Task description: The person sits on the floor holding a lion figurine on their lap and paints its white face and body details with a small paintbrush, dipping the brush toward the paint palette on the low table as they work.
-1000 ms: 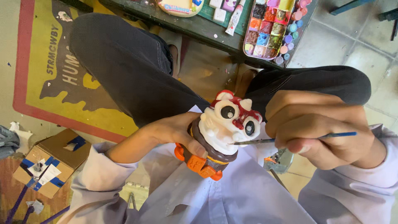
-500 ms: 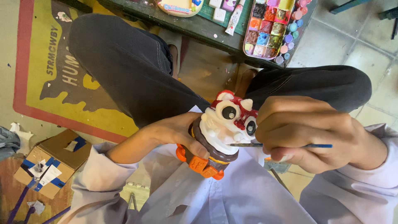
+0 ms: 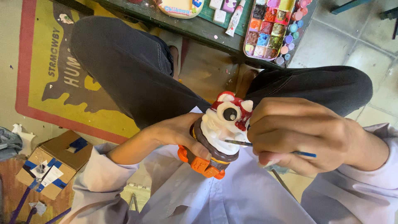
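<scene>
A painted figurine (image 3: pixel 222 130) is seen from above, held over the lap of a seated person in dark trousers and a pale shirt. The figurine is shaped like a cupcake: an orange base, a brown band, white swirled icing, and on top a white animal head with red markings and large black eyes. It is tilted, with the head pointing toward the low counter (image 3: pixel 199 27) at the top of the view.

The left hand (image 3: pixel 176 132) is wrapped around the figurine's base and brown band, its grip closed on the figurine, with the thumb lying across the orange base. The right hand (image 3: pixel 294 135) is closed around a thin paintbrush (image 3: pixel 269 148) with a blue handle; the brush tip is laid against the white icing, just above the brown band.

On the counter, near its front edge, a long paint palette (image 3: pixel 271 27) with many coloured wells is seen, with a white paint tube (image 3: pixel 234 18) just beside it. A yellow mat with a red border (image 3: pixel 49 83) is spread on the floor under the left leg. A cardboard box (image 3: pixel 54 164) with blue tape is set on the floor at the lower left.
</scene>
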